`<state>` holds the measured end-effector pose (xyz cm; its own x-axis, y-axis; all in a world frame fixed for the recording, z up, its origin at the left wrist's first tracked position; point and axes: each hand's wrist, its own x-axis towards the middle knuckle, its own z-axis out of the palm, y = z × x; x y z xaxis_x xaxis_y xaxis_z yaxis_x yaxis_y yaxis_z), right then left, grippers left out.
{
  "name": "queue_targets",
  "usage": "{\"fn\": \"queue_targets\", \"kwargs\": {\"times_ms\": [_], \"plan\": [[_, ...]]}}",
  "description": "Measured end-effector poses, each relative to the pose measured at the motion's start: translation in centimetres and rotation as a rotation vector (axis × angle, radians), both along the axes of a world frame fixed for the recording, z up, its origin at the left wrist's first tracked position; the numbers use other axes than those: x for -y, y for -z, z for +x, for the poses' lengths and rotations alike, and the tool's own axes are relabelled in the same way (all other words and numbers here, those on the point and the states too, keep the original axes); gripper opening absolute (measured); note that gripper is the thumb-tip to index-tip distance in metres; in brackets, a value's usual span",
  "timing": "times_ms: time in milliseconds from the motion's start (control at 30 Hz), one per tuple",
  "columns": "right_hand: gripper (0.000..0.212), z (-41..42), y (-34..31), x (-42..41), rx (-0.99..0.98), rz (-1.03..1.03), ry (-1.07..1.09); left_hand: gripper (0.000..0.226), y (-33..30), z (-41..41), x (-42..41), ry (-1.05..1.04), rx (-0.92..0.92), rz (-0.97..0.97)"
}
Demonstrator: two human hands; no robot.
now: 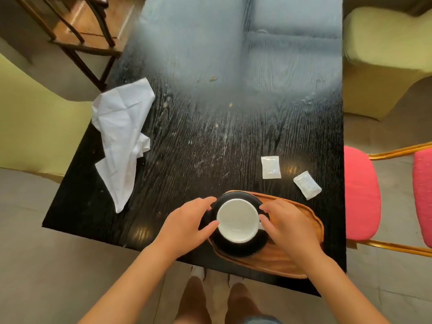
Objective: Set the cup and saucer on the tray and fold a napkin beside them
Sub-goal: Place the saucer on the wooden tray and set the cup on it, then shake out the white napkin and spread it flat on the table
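Placing step: left hand and right hand grip the black saucer carrying the white cup over the tray's left end; next, release, then fetch the crumpled napkin far-left.

A dark wood-grain bench stands on grey floor, a pink chair to its right, wooden chair far left.

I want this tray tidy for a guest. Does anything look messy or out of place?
Yes. The napkin lies crumpled at the table's left edge, far from the tray, still unfolded. Crumbs and pale smears dot the tabletop. The cup looks empty; no spill.
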<state>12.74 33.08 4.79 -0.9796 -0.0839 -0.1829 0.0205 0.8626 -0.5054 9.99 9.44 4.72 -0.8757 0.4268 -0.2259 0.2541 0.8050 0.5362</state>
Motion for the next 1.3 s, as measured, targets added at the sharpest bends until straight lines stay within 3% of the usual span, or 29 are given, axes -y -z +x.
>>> {"fn": "queue_targets", "kwargs": {"times_ms": [167, 400, 600, 833, 1067, 1300], "plan": [[0.026, -4.3, -3.6, 4.6, -0.056, 0.095, -0.182, 0.03, -3.7, -1.3, 2.3, -0.156, -0.091, -0.117], [0.031, -7.5, -5.1, 13.3, -0.172, 0.18, -0.393, 0.035, -4.7, -2.6, 8.8, -0.255, -0.151, -0.219], [0.032, -10.2, -3.4, 20.3, -0.091, 0.201, -0.447, 0.038, -2.5, -5.9, 16.1, -0.301, -0.117, -0.233], [0.05, -11.4, 1.0, 29.6, 0.147, 0.219, -0.253, 0.047, 0.8, -10.6, 25.4, -0.055, -0.073, -0.303], [0.082, -11.6, 6.0, 35.6, 0.114, 0.262, -0.136, 0.071, 4.4, -15.9, 27.7, 0.35, 0.025, -0.453], [0.076, -11.7, 8.4, 36.2, 0.216, 0.325, -0.081, 0.065, 7.7, -19.2, 27.4, 0.526, -0.08, -0.497]]}}
